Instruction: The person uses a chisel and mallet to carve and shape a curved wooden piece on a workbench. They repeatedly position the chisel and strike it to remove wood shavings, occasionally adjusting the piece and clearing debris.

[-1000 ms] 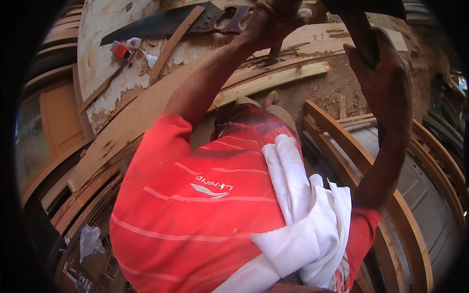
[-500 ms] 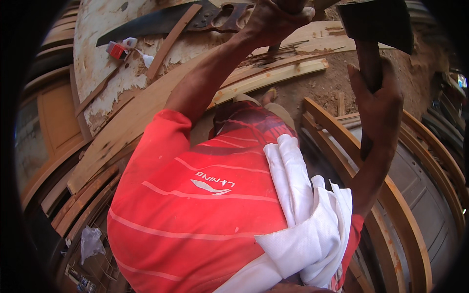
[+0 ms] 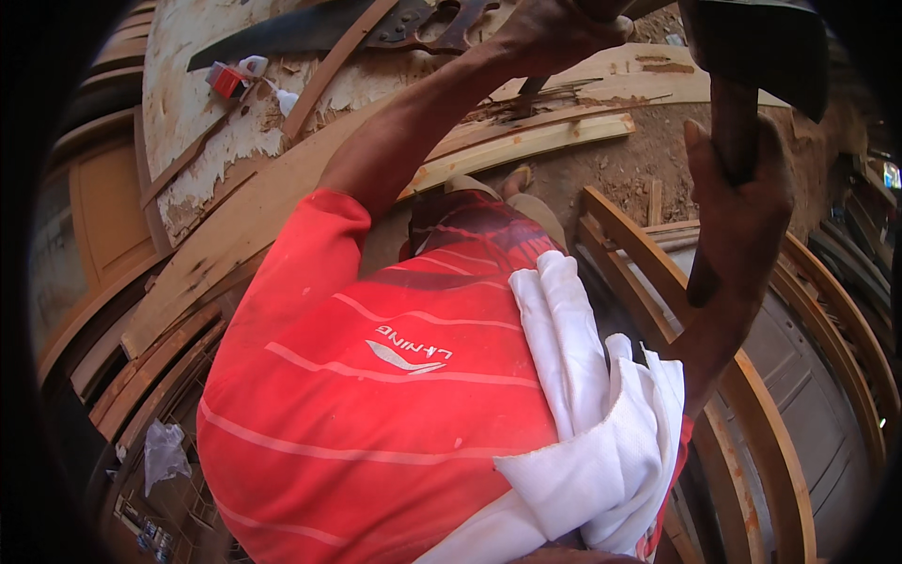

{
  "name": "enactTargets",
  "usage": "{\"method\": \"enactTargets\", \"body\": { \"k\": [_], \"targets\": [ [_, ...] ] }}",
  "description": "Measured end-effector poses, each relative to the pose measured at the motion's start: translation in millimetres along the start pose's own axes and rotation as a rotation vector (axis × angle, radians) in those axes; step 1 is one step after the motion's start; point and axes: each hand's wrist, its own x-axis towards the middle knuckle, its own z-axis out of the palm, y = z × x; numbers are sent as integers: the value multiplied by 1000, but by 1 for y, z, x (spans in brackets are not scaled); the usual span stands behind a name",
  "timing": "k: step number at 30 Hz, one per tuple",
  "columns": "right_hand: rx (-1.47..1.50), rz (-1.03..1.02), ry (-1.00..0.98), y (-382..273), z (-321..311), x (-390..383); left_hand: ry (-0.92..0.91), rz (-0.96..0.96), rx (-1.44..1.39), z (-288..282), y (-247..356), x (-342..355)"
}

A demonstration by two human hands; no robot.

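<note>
My right hand (image 3: pixel 738 193) is closed around the wooden handle of a hatchet (image 3: pixel 733 132), whose dark metal head (image 3: pixel 761 52) sits at the top right. My left hand (image 3: pixel 568 38) is closed at the top middle on something dark, partly out of view and too hidden to name. Below it, an upright dark piece (image 3: pixel 528 99) stands by split, splintered boards (image 3: pixel 601 85). A handsaw (image 3: pixel 310 38) with a wooden handle lies on a weathered panel (image 3: pixel 202 179), crossed by a thin strip (image 3: pixel 338 66), with a red-and-white object (image 3: pixel 227 81) beside it.
Long boards (image 3: pixel 216 263) and a pale batten (image 3: pixel 517 146) lie before me. Timber frames (image 3: pixel 752 423) and a grey door (image 3: pixel 808 367) are at right, above dirt ground (image 3: pixel 648 141). A panelled door (image 3: pixel 113 216), stacked wood and a plastic bag (image 3: pixel 164 451) are at left.
The hatchet head has come down further into view and shifted right, with my right hand moving with it. My left hand and forearm have shifted slightly rightward.
</note>
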Motion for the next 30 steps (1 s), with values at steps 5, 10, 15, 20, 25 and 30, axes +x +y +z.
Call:
{"method": "enactTargets", "body": {
  "k": [5,10,15,20,25,30],
  "targets": [
    [-15,30,-20,2,5,1,22,-107,72,-17,1,-13],
    [-156,-146,213,-11,-4,14,167,154,106,-4,-7,-18],
    [-142,-160,305,-15,-31,40,105,89,108,-3,-6,-19],
    [-490,-253,-148,-19,-4,35,-93,157,105,-28,-36,-17],
    [-206,-105,-101,-18,-9,24,99,88,-302,-19,-37,-10],
    [-192,-46,-78,-6,-7,11,99,-23,-352,-29,-31,-10]
  ]
}}
